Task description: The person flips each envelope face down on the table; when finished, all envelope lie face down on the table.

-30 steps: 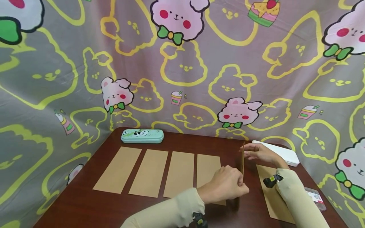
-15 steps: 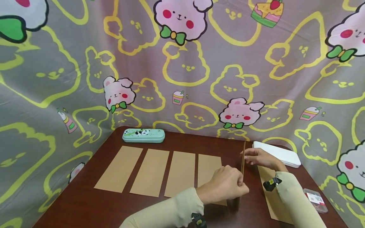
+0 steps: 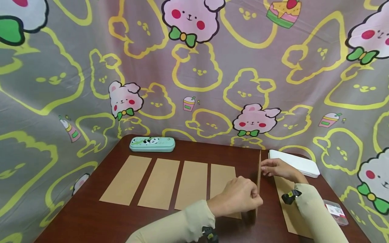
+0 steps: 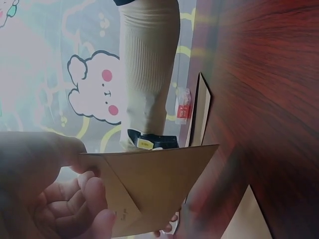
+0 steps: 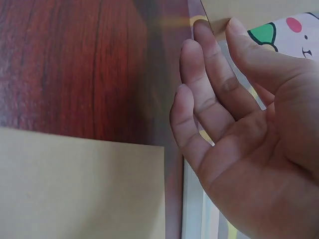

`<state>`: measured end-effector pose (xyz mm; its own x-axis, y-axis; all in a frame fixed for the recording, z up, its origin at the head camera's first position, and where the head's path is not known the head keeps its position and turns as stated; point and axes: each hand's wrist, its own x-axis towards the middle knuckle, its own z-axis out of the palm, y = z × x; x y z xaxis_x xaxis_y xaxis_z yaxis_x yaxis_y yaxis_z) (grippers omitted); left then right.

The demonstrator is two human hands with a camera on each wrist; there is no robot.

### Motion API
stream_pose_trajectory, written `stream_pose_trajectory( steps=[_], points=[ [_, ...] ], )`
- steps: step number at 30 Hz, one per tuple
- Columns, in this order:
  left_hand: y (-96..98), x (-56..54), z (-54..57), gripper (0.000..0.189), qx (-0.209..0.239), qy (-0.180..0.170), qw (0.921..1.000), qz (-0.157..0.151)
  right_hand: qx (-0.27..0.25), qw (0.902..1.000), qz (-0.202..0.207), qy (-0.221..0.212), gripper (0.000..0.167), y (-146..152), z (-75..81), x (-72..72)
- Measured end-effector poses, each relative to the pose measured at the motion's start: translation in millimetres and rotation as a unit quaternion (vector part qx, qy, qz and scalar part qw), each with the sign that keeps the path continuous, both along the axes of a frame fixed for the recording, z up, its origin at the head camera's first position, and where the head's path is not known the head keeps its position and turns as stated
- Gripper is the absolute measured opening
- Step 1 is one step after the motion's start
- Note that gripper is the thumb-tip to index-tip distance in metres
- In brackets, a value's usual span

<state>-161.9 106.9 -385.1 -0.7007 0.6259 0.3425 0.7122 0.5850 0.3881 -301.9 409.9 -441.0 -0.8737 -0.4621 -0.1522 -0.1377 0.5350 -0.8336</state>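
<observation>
A brown kraft-paper envelope (image 4: 149, 189) stands on edge, nearly edge-on in the head view. My left hand (image 3: 238, 197) pinches its near end; the left wrist view shows the thumb and fingers around that end. Part of a slanted flap with small print is visible on it. My right hand (image 3: 279, 168) is at its far end, with the fingertips right at the paper. In the right wrist view these fingers are loosely spread, and the thumb tip overlaps the envelope's edge. To the left lie several flat brown pieces, including an outermost one (image 3: 126, 180).
Another flat brown piece (image 3: 293, 216) lies under the right forearm. A white case (image 3: 293, 163) stands at the back right, and a mint-green pencil case (image 3: 152, 144) at the back left. Beside the right sleeve is a small clear box (image 3: 335, 212). Patterned cloth (image 3: 197, 67) borders the dark table (image 3: 197, 147).
The right fingertips, earlier visible on the left side of the upright envelope, now show only on its right. My left hand has shifted slightly left. The flat pieces remain in place.
</observation>
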Motion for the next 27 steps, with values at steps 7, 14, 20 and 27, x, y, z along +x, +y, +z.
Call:
stream_pose_trajectory(
  steps=[7,14,20,27],
  points=[
    [-9.2,-2.1,-1.8,0.045,0.014,-0.027,0.9992,-0.024,-0.018,0.9994,-0.026,-0.017,0.026,4.8,4.9,0.0],
    [-16.9,-5.8,-6.7,0.047,0.012,-0.056,0.9978,-0.032,-0.034,0.9986,-0.041,0.001,0.028,13.6,8.0,-0.3],
    [-20.1,-9.8,-17.1,0.052,-0.003,-0.086,0.9952,-0.047,-0.015,0.9981,-0.05,0.033,0.036,15.6,14.0,2.6],
    [-18.1,-8.2,-21.2,0.052,-0.039,-0.17,0.9843,-0.03,-0.027,0.9978,-0.055,0.026,0.036,15.8,15.0,0.3]
  ],
)
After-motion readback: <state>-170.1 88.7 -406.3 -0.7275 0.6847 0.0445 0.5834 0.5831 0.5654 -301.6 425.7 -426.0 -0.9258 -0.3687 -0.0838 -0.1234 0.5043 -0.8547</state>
